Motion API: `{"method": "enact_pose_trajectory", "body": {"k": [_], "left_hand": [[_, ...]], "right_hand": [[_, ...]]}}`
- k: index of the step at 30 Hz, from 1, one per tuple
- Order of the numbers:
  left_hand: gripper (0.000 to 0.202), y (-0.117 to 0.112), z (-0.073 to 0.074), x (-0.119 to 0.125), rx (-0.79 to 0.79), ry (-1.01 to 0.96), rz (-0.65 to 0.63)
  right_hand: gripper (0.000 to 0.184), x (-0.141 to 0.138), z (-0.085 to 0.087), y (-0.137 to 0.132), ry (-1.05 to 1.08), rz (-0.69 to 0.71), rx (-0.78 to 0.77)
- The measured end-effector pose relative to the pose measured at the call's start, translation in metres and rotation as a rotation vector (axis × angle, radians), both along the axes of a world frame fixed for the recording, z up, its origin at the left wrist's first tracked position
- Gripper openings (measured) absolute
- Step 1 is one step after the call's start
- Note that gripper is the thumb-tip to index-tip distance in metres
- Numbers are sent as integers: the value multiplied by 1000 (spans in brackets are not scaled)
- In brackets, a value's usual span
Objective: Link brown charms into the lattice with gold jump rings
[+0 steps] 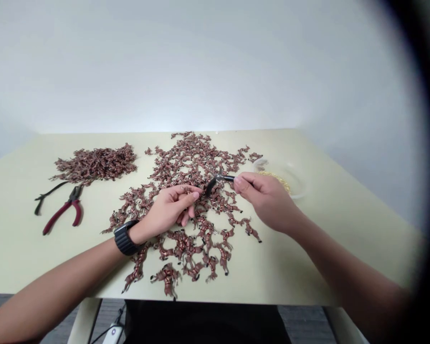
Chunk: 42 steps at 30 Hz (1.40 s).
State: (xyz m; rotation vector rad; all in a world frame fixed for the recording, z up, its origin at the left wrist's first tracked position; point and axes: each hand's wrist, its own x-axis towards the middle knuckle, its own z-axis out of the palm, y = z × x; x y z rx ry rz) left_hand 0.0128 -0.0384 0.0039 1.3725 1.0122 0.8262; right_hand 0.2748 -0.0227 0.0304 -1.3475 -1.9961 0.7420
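Observation:
Many small brown horse figurines (197,191) lie spread over the middle of a pale table (308,248). My left hand (174,208), a black watch on its wrist, rests among them with fingers curled in a pinch; what it holds is hidden. My right hand (267,198) is closed on a small black-handled pliers tool (218,180), whose tip points left towards my left fingertips.
A separate heap of the same figurines (95,164) lies at the back left. Red-handled pliers (65,210) and a black tool (48,195) lie at the left. A clear bowl with small gold pieces (284,179) stands behind my right hand.

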Motion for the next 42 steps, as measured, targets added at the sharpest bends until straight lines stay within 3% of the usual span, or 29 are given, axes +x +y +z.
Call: {"method": "enact_pose_trajectory", "body": {"k": [3, 5, 7, 9, 11, 16, 20, 37, 42], "left_hand": [[36, -2, 1, 0, -14, 12, -79], [43, -3, 2, 0, -13, 32, -109], [46, -4, 1, 1, -30, 36, -120], [47, -5, 1, 3, -51, 27, -112], [48, -7, 0, 4, -55, 28, -99], [50, -11, 3, 7, -34, 58, -84], [53, -13, 4, 8, 9, 119, -64], [53, -16, -1, 15, 96, 143, -58], [35, -9, 0, 9, 111, 177, 11]], "right_hand": [[44, 1, -7, 6, 295, 120, -396], [43, -4, -15, 7, 345, 115, -462], [40, -11, -21, 5, 266, 49, -335], [33, -19, -24, 0, 167, -10, -112], [30, -27, -26, -8, 119, -2, 23], [84, -35, -28, -21, -9, 58, -9], [91, -35, -31, -21, -54, 60, -2], [36, -44, -35, -25, -196, 108, 51], [31, -31, -32, -13, -166, 84, 109]]}}
